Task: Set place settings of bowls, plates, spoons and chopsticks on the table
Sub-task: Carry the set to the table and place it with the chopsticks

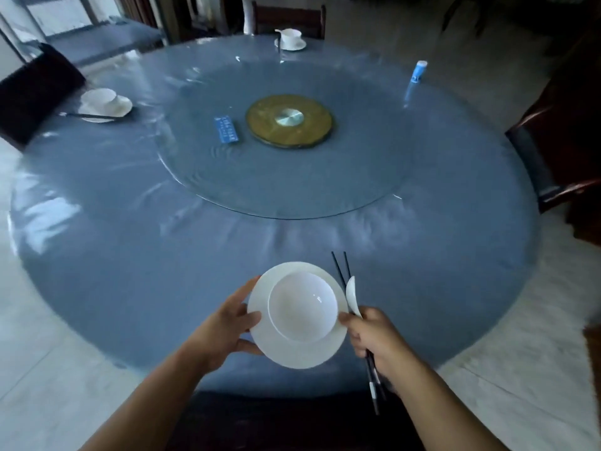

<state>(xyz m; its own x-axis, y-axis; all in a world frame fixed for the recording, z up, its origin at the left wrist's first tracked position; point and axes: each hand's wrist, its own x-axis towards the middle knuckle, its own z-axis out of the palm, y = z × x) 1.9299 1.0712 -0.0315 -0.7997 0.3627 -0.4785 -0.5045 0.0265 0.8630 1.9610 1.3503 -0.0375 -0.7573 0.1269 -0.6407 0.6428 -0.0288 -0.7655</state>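
Note:
A white plate [294, 351] with a white bowl [302, 305] on it is held over the near edge of the round blue table [130, 255]. My left hand [227, 327] grips the plate's left rim. My right hand [374, 340] touches the plate's right rim with its thumb and holds black chopsticks [340, 271] and a white spoon [353, 296], which point away from me. Two set places lie farther off: a bowl on a plate with chopsticks at the left [104, 104], and another with a spoon at the far side [290, 39].
A glass turntable [227, 177] with a gold hub [289, 120] fills the table's middle and carries a blue packet [227, 129]. A blue-and-white tube [419, 71] stands at the far right. Dark chairs stand at the left [35, 92], far side [287, 17], right [546, 164] and right below me.

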